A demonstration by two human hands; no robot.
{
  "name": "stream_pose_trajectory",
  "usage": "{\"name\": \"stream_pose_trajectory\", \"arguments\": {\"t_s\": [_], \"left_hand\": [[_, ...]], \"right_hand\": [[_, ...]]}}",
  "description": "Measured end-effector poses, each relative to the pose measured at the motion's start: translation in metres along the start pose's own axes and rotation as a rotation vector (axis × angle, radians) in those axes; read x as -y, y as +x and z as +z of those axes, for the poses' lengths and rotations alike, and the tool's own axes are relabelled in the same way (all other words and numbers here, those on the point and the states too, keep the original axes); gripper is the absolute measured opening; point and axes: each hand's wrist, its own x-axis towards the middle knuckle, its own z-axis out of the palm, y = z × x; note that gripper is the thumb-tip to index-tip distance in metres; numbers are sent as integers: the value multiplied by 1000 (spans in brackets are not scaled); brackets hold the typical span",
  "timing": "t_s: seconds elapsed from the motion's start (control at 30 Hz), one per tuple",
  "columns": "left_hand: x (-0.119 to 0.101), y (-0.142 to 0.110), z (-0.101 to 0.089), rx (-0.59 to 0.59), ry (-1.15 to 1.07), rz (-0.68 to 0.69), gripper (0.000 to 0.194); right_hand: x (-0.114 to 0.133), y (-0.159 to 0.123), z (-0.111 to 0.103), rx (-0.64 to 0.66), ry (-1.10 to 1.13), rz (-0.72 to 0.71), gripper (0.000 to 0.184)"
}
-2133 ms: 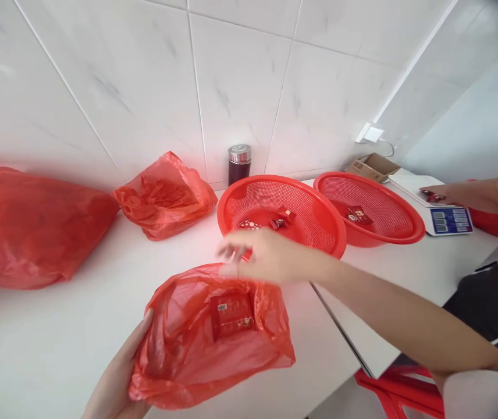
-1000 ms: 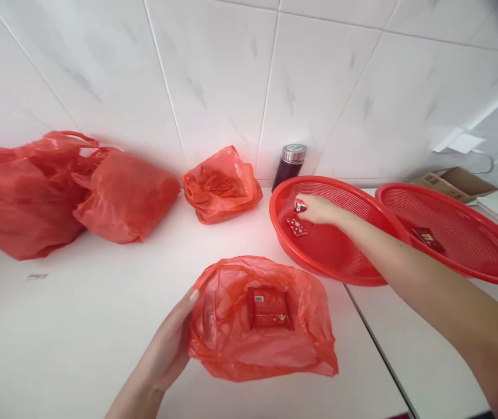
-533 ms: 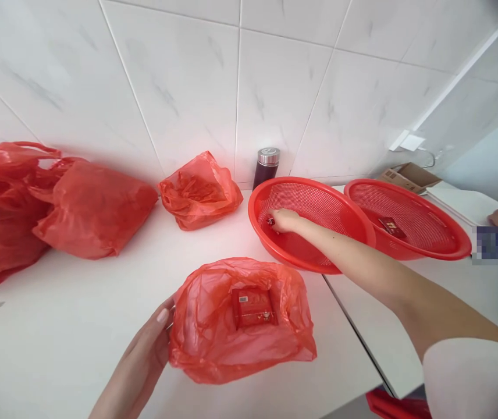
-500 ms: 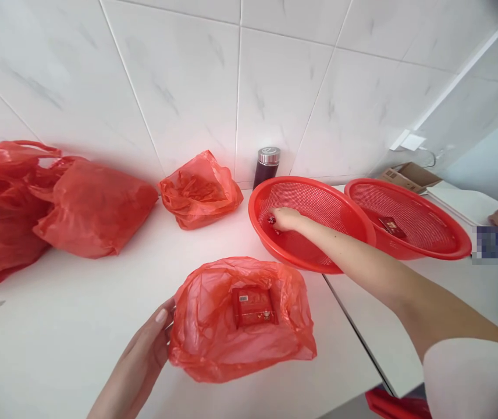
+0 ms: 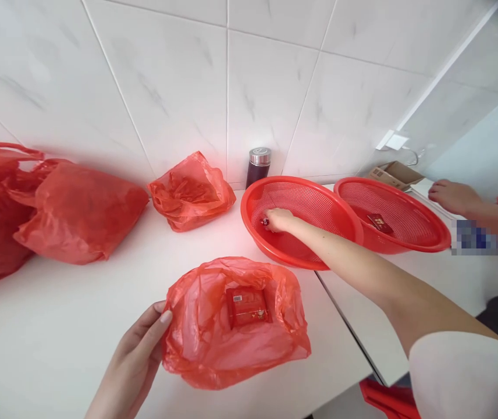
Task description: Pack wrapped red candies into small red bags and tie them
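My left hand (image 5: 138,355) pinches the left rim of an open red plastic bag (image 5: 196,343) on the white table. Inside the bag lies a flat red packet (image 5: 249,307) with a white barcode label. My right hand (image 5: 280,220) reaches down into a red perforated plastic basket (image 5: 331,198), its fingers closed at a small dark-red packet (image 5: 265,222) with pale marks. Most of that packet is hidden, and its kind does not show. The fingers of my left hand partly disappear behind the bag's edge.
A second red basket (image 5: 432,224) holds a dark-red packet (image 5: 380,223). Behind stand a flask (image 5: 258,167), a smaller open red bag (image 5: 192,195) and a cardboard box (image 5: 395,174). Full red bags (image 5: 85,209) sit left. Another person's hand (image 5: 456,196) is at the right.
The view has shifted slightly, moving things a little left. My left thumb has come onto the bag's rim. At the right, the other person's hand has moved up and further into view.
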Motion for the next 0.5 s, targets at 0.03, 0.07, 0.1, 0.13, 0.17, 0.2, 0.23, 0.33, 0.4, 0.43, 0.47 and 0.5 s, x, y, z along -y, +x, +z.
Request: {"name": "stream_pose_trajectory", "arguments": {"t_s": [0.03, 0.07, 0.1, 0.13, 0.17, 0.2, 0.23, 0.33, 0.4, 0.43, 0.47, 0.5], "left_hand": [[0, -1, -2, -15, -5, 10, 35], [0, -1, -4, -26, -7, 16, 34], [0, -1, -7, -36, -9, 19, 34], [0, -2, -10, -44, -13, 19, 32], [0, -2, -12, -51, -22, 17, 31], [-1, -3, -13, -58, -36, 15, 29], [-1, -3, -13, -62, -53, 14, 28], [-3, -2, -7, -45, -113, 12, 26], [-5, 2, -1, -19, -153, 13, 24], [-5, 4, 2, -12, -172, 14, 22], [-6, 5, 5, -9, -187, 15, 21], [-6, 7, 6, -9, -200, 21, 21]], "right_hand": [[2, 1, 0, 5, 5, 6, 31], [3, 0, -2, 7, 15, 9, 30], [3, -1, -6, 5, 30, 8, 29], [3, -5, -13, -1, 50, 1, 28], [2, -10, -21, -11, 76, -10, 26], [2, -18, -31, -25, 106, -27, 25], [3, -28, -41, -40, 135, -47, 25], [18, -73, -64, -60, 317, -212, 24], [38, -108, -66, 24, 597, -464, 25], [50, -125, -62, 107, 647, -562, 22], [63, -139, -54, 182, 621, -638, 20], [76, -150, -44, 152, 557, -680, 17]]}}
